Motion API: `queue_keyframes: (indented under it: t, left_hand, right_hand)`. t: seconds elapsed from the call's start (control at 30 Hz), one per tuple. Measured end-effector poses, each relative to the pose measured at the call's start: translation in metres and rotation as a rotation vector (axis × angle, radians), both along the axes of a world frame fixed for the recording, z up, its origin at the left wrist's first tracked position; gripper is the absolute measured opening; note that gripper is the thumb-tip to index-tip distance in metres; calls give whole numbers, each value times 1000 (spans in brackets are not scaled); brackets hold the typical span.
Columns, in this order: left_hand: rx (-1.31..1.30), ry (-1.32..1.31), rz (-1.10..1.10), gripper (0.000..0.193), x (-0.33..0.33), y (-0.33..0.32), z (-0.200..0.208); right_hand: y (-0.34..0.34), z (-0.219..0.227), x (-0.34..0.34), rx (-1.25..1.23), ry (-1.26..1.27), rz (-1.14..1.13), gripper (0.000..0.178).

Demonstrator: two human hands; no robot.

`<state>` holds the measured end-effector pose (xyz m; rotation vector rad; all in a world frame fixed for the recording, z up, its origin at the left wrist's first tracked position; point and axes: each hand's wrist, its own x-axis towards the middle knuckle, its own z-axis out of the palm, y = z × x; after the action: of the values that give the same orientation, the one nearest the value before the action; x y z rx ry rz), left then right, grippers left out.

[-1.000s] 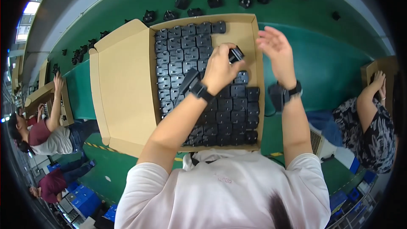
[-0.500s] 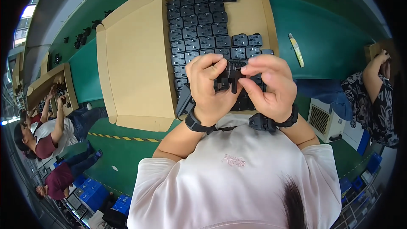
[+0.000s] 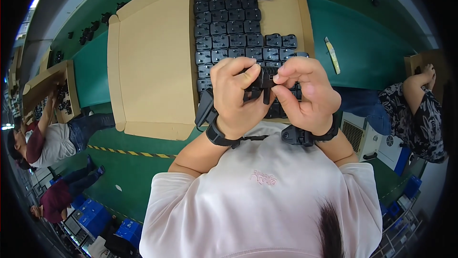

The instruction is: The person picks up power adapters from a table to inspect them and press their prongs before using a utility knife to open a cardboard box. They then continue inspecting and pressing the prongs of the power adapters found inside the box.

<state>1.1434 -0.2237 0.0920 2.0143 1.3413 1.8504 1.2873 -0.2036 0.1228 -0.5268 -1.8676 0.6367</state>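
Over the near part of the open cardboard box [image 3: 281, 7], my left hand [image 3: 238, 91] is closed around a black plug adapter [image 3: 265, 77]. One dark prong of the adapter points down toward me. The thumb and fingertips of my right hand [image 3: 310, 93] are pinched together against the adapter's right end, at a small slot. What lies between those fingertips is too small to make out. Rows of similar black plug adapters [image 3: 234, 15], pins up, fill the left and middle of the box. My hands hide some of the nearer ones.
The box's lid flap [image 3: 152, 62] lies folded out to the left. A yellow utility knife [image 3: 332, 55] rests on the green bench [image 3: 362, 43] at right. Loose black adapters sit along the far side. Co-workers [image 3: 52, 138] are at the left, another person [image 3: 415, 115] at the right.
My right fingers have closed a little tighter at the adapter's end. The adapter stays in my left hand. The whole view has shifted slightly, and a co-worker at left has reached further into a box.
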Motion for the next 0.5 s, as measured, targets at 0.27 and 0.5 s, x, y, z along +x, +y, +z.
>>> queue_keyframes:
  t: [0.27, 0.5]
  left_hand:
    - [22, 43, -5, 58, -6, 12, -1]
    - [-90, 81, 5, 57, 5, 50, -19]
  right_hand:
    - [8, -7, -4, -42, 44, 6, 64]
    - [51, -25, 8, -25, -102, -59, 57]
